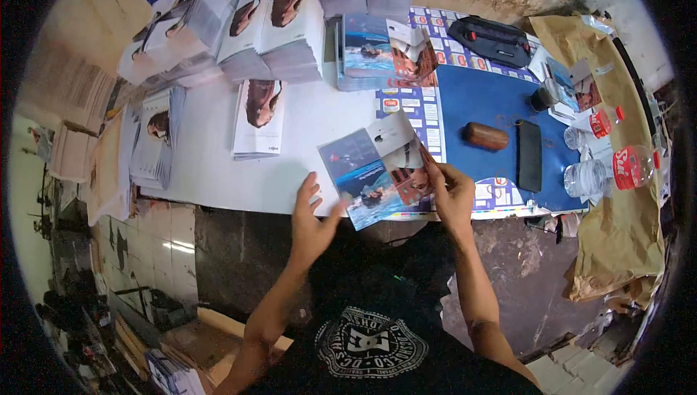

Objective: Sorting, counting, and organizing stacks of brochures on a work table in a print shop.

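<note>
Above the table's front edge I hold a printed leaflet, tilted, with blue water pictures on its left part and white and brown pictures on its right part. My right hand pinches its right edge between thumb and fingers. Beside the lower left edge, my left hand is open with fingers apart; whether its thumb touches the paper is hard to tell. Beyond the leaflet sits a stack of similar blue leaflets. A small pile of white folded leaflets with a brown picture lies to the left.
Tall stacks of white leaflets fill the far left of the table. On the blue mat at right are a rounded brown wooden block and a dark phone-like slab. Plastic bottles, a black pouch and brown paper lie beyond.
</note>
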Demonstrator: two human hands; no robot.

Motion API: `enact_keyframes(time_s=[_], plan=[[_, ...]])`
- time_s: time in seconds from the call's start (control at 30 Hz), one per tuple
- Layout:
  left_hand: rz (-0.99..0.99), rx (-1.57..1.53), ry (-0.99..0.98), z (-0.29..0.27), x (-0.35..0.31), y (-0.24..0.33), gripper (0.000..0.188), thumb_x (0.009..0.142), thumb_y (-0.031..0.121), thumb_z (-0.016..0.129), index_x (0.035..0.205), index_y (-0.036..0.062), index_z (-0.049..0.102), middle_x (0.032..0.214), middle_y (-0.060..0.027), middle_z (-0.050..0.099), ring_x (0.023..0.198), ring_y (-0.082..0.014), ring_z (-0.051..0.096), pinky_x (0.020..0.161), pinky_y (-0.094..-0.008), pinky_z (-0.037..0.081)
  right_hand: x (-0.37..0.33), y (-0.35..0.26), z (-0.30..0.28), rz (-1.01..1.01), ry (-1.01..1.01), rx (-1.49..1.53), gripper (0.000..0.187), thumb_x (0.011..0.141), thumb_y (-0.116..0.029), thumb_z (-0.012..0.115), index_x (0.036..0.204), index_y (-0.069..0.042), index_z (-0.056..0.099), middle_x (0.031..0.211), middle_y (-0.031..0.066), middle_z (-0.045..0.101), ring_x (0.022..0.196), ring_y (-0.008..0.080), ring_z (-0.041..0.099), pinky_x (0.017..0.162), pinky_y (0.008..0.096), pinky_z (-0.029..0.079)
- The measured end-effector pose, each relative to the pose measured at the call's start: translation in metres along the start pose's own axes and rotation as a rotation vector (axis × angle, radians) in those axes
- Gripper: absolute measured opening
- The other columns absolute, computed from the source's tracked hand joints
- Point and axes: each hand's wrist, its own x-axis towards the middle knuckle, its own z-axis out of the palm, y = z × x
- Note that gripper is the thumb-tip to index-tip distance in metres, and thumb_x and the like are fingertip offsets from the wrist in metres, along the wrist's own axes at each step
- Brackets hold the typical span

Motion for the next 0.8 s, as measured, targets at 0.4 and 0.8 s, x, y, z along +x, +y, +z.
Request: enact_keyframes(time_s=[0.4, 0.8], plan=[[-0.396, -0.749, -0.087, 0.002, 0.034, 0.011, 0.057, 0.104, 0.013, 0.055, 0.153, -0.0044, 0.032, 0.155, -0.0227, 0.040, 0.142, -0.0280, 0.043, 0.119, -0.0408, 0.036, 0.028, -0.021, 0.041, -0.272, -0.255, -0.080, 0.049, 0.101, -0.019, 0.062, 0.143, 0.002, 0.052, 0.133, 0.0227, 0.062, 0.121, 0.0339, 0.060, 0.107, 0.0405, 0.043], [-0.449, -0.853, -0.058, 0.011, 0.018, 0.017, 0.059, 0.103, 0.016, 0.054, 0.153, -0.0069, 0.031, 0.155, -0.0243, 0.041, 0.144, -0.0310, 0.042, 0.121, -0.0440, 0.032, 0.006, -0.012, 0.076, -0.527, -0.346, -0.676, 0.071, 0.103, -0.042, 0.053, 0.158, -0.003, 0.030, 0.162, 0.0253, 0.028, 0.150, 0.0444, 0.027, 0.120, 0.0531, 0.027]])
